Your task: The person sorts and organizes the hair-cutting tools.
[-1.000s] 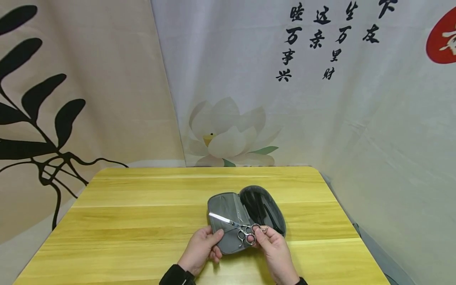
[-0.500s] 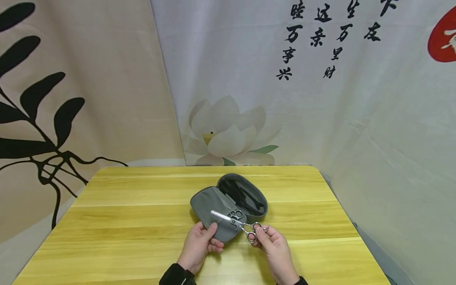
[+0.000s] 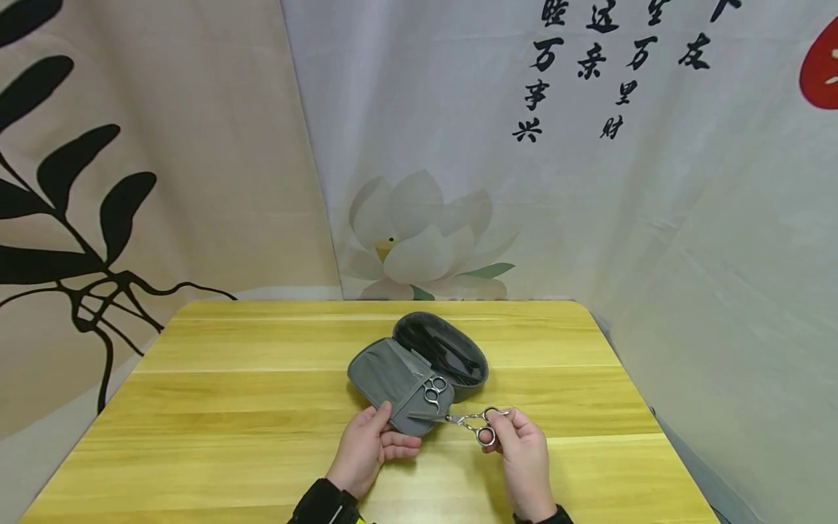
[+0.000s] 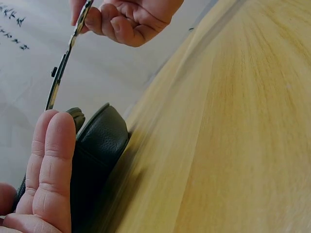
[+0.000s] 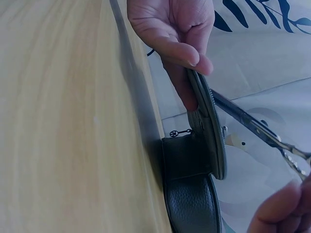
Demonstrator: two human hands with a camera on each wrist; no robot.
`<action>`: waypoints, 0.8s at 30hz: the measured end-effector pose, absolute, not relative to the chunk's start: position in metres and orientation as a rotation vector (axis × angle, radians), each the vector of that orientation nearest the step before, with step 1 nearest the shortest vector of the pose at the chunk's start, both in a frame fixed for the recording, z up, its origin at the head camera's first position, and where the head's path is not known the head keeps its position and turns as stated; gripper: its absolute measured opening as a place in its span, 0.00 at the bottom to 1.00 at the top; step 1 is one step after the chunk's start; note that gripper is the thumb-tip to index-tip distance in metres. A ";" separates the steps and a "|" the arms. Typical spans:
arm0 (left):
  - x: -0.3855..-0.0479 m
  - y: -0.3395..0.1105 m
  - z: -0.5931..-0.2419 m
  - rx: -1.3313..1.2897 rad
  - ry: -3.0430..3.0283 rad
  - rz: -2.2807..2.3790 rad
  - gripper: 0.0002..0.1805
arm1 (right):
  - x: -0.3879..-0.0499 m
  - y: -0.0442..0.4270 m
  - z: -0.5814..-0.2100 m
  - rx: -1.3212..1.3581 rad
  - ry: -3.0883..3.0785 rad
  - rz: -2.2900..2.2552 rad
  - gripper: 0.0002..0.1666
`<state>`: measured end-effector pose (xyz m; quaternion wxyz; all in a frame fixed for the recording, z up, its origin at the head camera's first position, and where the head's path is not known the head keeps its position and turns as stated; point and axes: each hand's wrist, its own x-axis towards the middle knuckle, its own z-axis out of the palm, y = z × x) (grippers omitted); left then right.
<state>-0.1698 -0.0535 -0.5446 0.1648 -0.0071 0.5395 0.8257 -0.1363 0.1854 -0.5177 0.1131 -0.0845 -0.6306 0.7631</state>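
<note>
A grey zippered case (image 3: 382, 367) lies unfolded on the table. My left hand (image 3: 369, 450) pinches the near edge of its flat half, thumb on top and fingers beneath. In my right hand (image 3: 524, 458) I hold silver scissors (image 3: 462, 420) by the finger rings, blades pointing left over the flap. A second pair of scissors (image 3: 433, 392) sits in the flap's pocket, only its handles showing fully. Dark items (image 3: 435, 351) lie in the deeper half; their kind is hard to tell. In the right wrist view the blades (image 5: 243, 116) stand apart from the flap's outer edge (image 5: 218, 160).
The wooden table (image 3: 249, 437) extends on all sides of the case. Behind it hangs a pale cloth backdrop (image 3: 425, 94) with a printed lotus and black writing. A small zipper pull (image 5: 180, 133) hangs by the case's hinge side.
The case has moved left and away from me. My right hand has drawn the scissors to the right, and the second pair has come into sight. My left fingers have straightened.
</note>
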 end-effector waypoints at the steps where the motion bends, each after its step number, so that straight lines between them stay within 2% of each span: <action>1: -0.170 -0.053 -0.544 -0.025 1.537 2.348 0.20 | -0.136 0.186 -0.517 -0.259 -1.845 2.238 0.14; 11: -0.169 -0.053 -0.542 0.003 1.546 2.326 0.22 | -0.136 0.185 -0.520 -0.315 -1.851 2.309 0.13; 18: -0.167 -0.052 -0.540 0.027 1.584 2.311 0.22 | -0.138 0.185 -0.526 -0.355 -1.878 2.397 0.17; 24: -0.167 -0.052 -0.542 0.010 1.619 2.299 0.20 | -0.139 0.188 -0.527 -0.348 -1.930 2.485 0.13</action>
